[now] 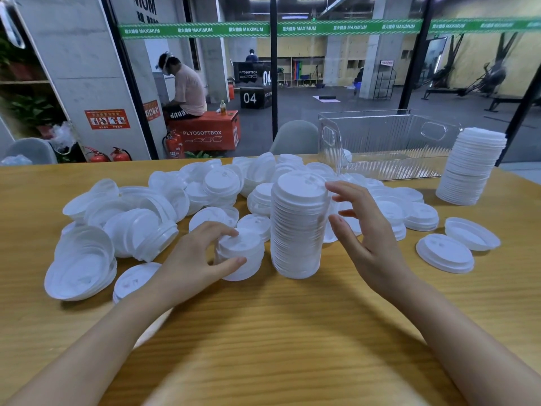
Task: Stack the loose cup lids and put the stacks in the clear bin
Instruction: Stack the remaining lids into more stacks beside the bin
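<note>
Your left hand (202, 256) curls round a short stack (241, 256) at frame centre; your right hand (369, 232) is spread wide, holding nothing, just right of the upright tall stack (298, 227) between them. Clear bin (380, 136) sits upper right, beyond, nearer your right hand; loose lids (164, 206) spread left of centre.

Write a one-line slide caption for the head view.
Left hand grips a short lid stack beside a tall stack; right hand hovers open.
</note>
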